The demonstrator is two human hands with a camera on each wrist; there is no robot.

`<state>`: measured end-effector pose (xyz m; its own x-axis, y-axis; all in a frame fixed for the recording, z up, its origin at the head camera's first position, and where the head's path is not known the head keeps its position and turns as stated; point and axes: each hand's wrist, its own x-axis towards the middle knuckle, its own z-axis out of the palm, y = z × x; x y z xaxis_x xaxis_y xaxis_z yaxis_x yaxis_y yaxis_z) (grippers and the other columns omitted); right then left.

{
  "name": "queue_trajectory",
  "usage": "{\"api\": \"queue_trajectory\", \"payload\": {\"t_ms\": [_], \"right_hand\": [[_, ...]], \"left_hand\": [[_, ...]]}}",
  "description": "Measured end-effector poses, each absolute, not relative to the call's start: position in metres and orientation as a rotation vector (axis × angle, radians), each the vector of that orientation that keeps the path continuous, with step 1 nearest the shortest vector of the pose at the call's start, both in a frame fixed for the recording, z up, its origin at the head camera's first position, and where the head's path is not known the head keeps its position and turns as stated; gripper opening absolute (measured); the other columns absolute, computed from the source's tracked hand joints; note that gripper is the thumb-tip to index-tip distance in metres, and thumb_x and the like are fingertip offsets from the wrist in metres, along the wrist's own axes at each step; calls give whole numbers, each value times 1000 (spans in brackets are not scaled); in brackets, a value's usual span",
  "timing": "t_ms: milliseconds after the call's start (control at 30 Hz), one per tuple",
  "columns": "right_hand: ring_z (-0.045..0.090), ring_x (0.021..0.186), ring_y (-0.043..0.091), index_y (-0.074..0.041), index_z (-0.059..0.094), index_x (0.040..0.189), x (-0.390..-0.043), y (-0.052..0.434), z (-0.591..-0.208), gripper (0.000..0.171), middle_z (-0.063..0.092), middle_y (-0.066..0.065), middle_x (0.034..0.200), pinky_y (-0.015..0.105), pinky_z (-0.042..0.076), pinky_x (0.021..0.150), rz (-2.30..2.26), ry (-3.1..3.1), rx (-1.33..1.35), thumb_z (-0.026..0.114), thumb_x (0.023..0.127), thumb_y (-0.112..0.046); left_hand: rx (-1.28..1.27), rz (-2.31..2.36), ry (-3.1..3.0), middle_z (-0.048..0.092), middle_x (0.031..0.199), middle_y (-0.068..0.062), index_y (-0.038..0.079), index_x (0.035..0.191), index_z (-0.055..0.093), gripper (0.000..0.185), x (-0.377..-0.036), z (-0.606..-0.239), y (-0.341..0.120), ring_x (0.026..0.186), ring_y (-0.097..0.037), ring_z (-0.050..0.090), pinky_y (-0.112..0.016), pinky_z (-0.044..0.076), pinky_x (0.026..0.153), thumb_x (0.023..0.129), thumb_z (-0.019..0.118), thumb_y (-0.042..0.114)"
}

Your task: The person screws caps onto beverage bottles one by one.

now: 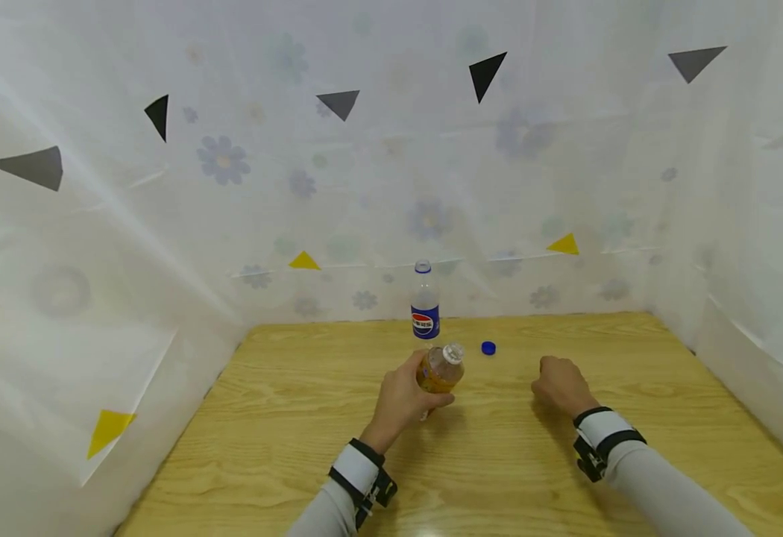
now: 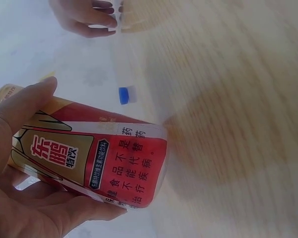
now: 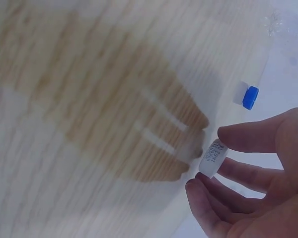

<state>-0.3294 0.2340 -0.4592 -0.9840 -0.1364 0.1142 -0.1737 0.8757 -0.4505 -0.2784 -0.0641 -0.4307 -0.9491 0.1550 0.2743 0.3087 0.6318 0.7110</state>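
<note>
We see the left hand curled round a clear plastic bottle of amber drink with a red and gold label, gripping it by the body and tilting its open neck away from us above the pale wooden table; in the left wrist view the thumb lies along the label while the fingers wrap beneath; the right hand rests on the table to the right of that bottle, well apart from it, pinching a small white cap between thumb and fingertips; just behind the tilted bottle stands an upright clear plastic bottle with a blue Pepsi label, uncapped; a small blue cap lies on the table just right of the tilted bottle's neck.
</note>
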Motion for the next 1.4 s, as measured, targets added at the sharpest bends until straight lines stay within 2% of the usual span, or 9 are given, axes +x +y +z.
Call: {"api": "queue_trajectory", "payload": {"t_ms": [300,433,633,767,967,1100,1200,1300,1400], "right_hand": [[59,69,29,23,59,114,-330,237,-458,41,64,41,102,48,55,68,731,-2932,272,52,79,3],[61,71,31,21,61,114,-331,236,-459,41,65,40,102,49,55,68,780,-2889,279,51,79,1],[67,84,44,19,63,111,-330,231,-457,37,67,35,100,54,57,71,810,-2804,315,51,81,1],[64,72,36,17,60,105,-330,231,-459,29,66,30,89,47,54,62,829,-2769,288,52,83,1],[47,57,21,10,53,90,-330,233,-462,14,54,16,70,33,39,52,812,-2758,267,59,78,5],[50,67,29,12,53,88,-330,233,-462,14,56,27,82,37,42,57,824,-2795,253,56,75,6],[58,84,42,12,60,80,-330,233,-462,12,60,38,99,42,48,64,782,-2822,253,52,73,5],[57,95,47,11,65,78,-326,230,-459,17,63,38,103,46,50,69,771,-2822,254,51,73,3],[57,91,43,12,67,93,-323,221,-454,22,65,30,96,47,50,68,802,-2778,272,55,80,0]], "left_hand": [[-411,-1209,-2659,72,122,-4,21,139,58,73,-279,-430,-62,108,-23,69,-39,57,85,75,92,30],[-402,-1211,-2665,72,121,-3,21,139,58,74,-280,-430,-62,107,-22,69,-40,57,85,74,92,30],[-389,-1217,-2674,72,122,-3,22,139,58,74,-280,-429,-62,108,-23,69,-41,57,87,74,92,33],[-384,-1200,-2677,71,122,-2,22,139,58,74,-280,-429,-62,109,-22,69,-41,57,87,74,92,34],[-382,-1200,-2677,71,123,-3,22,139,57,74,-280,-428,-62,110,-23,69,-42,57,87,75,92,35],[-383,-1224,-2675,71,124,-3,22,139,57,74,-280,-427,-60,110,-23,68,-43,57,88,75,92,33],[-385,-1244,-2675,71,124,-3,22,139,58,74,-279,-428,-58,110,-23,68,-43,57,89,74,92,31],[-389,-1253,-2679,71,124,-3,22,139,58,75,-279,-429,-57,111,-23,68,-42,57,89,74,93,30],[-391,-1267,-2676,71,124,-3,23,139,58,74,-279,-430,-57,111,-23,68,-42,57,89,74,93,30]]}}
